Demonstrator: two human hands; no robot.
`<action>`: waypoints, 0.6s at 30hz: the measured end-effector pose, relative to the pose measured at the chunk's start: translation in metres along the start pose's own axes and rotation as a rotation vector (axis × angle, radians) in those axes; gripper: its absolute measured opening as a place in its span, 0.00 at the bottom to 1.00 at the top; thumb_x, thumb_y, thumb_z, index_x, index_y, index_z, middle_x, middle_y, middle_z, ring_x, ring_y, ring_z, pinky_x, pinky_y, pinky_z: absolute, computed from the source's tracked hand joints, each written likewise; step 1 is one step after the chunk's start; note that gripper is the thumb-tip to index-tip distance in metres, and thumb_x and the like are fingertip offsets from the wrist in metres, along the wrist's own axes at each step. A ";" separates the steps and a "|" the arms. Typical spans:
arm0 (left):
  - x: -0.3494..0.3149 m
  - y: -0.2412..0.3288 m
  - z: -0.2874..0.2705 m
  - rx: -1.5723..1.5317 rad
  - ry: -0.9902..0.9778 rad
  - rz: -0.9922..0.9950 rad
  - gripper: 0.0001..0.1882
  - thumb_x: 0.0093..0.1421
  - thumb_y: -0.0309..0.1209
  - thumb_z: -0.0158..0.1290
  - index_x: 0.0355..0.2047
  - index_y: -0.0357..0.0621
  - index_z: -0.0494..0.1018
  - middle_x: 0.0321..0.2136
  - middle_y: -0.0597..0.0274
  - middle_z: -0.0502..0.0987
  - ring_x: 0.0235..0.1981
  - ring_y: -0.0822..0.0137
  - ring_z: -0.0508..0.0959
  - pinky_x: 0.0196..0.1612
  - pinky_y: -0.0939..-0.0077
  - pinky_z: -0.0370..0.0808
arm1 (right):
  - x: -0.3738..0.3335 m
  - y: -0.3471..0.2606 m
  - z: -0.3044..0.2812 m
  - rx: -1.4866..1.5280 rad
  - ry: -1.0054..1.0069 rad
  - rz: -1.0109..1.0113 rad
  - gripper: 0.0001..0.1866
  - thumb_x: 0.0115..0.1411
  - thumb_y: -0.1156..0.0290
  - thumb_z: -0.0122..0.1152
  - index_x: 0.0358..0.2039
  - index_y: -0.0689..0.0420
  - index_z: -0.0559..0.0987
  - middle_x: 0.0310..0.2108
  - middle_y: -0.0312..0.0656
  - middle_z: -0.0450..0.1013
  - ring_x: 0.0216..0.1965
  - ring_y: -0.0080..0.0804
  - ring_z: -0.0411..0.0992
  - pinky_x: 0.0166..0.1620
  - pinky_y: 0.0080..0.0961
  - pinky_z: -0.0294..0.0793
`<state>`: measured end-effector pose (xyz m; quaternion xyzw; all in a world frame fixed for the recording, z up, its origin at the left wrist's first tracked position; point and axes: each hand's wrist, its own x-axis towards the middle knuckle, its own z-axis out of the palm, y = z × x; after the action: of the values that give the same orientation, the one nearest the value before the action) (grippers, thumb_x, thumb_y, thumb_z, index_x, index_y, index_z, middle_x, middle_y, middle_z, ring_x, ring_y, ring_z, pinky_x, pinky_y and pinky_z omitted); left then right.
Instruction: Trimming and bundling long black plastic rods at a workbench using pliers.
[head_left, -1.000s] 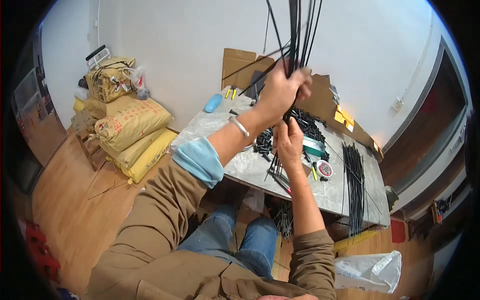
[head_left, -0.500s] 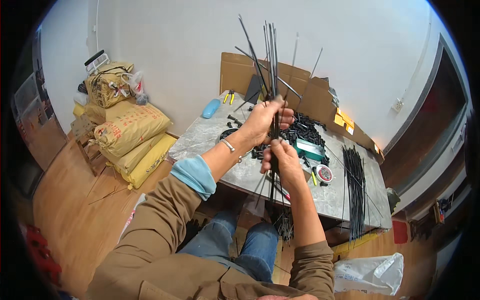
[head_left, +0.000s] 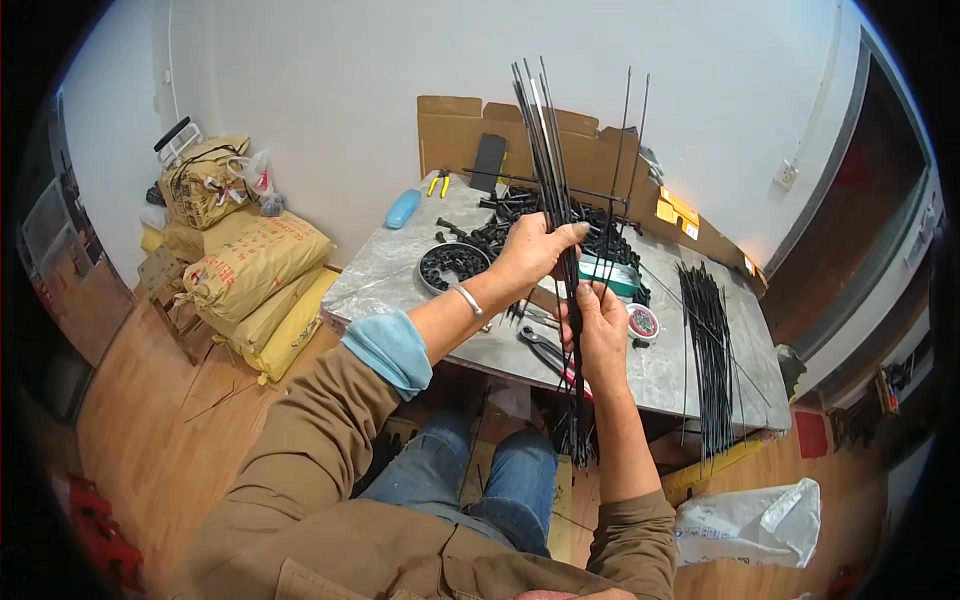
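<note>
"What do you have on?"

"I'm in a brown long-sleeved cloth jacket (head_left: pixel 400 555), creased and folded. My left sleeve (head_left: pixel 310 430) ends in a light-blue turned-back fabric cuff (head_left: pixel 390 356); my right sleeve (head_left: pixel 637 535) is brown to its edge."

"Anything else?"

"I wear faded blue denim jeans (head_left: pixel 425 470), and a silver-coloured metal bangle (head_left: pixel 468 300) just behind my left hand (head_left: pixel 528 252)."

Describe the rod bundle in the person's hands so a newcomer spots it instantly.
Find the mottled gray table against the white wall. Above its near side, the left hand and right hand grip a bundle of thin black rods. Unlike the similar bundle lying on the table's right side, this one stands nearly upright in the air.
</note>
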<state>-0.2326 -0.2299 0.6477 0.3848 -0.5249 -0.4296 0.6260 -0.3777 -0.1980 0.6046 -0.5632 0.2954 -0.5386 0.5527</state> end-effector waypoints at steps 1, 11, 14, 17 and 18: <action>-0.001 0.003 0.005 0.137 0.012 0.031 0.16 0.57 0.39 0.59 0.22 0.39 0.73 0.15 0.65 0.73 0.13 0.74 0.72 0.16 0.78 0.70 | -0.003 -0.002 -0.004 -0.010 0.013 0.002 0.10 0.67 0.64 0.49 0.35 0.59 0.71 0.21 0.37 0.72 0.13 0.17 0.64 0.13 0.12 0.59; -0.012 -0.010 0.026 0.083 -0.165 -0.156 0.13 0.59 0.37 0.58 0.31 0.40 0.71 0.21 0.64 0.74 0.21 0.74 0.76 0.21 0.81 0.76 | -0.012 -0.004 -0.032 0.003 0.098 0.019 0.09 0.67 0.64 0.49 0.33 0.55 0.69 0.19 0.33 0.68 0.12 0.16 0.61 0.13 0.12 0.57; -0.015 -0.011 0.034 0.062 -0.156 -0.192 0.12 0.59 0.35 0.57 0.29 0.40 0.70 0.21 0.63 0.74 0.21 0.74 0.76 0.22 0.81 0.77 | -0.014 -0.007 -0.035 -0.049 0.098 0.011 0.09 0.67 0.65 0.49 0.33 0.56 0.69 0.19 0.34 0.69 0.12 0.16 0.62 0.13 0.13 0.58; -0.021 -0.009 0.047 -0.023 -0.066 -0.128 0.10 0.59 0.30 0.54 0.25 0.40 0.67 0.20 0.62 0.73 0.16 0.73 0.73 0.15 0.80 0.70 | -0.014 -0.008 -0.039 -0.041 0.110 -0.004 0.08 0.67 0.66 0.48 0.34 0.57 0.68 0.20 0.35 0.70 0.13 0.16 0.64 0.13 0.13 0.61; -0.021 -0.014 0.051 -0.025 -0.071 -0.129 0.10 0.59 0.30 0.54 0.25 0.40 0.67 0.20 0.62 0.73 0.16 0.73 0.73 0.15 0.80 0.70 | -0.013 -0.008 -0.040 -0.010 0.131 -0.019 0.08 0.67 0.67 0.47 0.34 0.57 0.68 0.21 0.36 0.71 0.13 0.17 0.65 0.13 0.13 0.62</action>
<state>-0.2866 -0.2163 0.6360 0.3946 -0.5155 -0.4889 0.5827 -0.4207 -0.1959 0.6011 -0.5321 0.3283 -0.5782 0.5241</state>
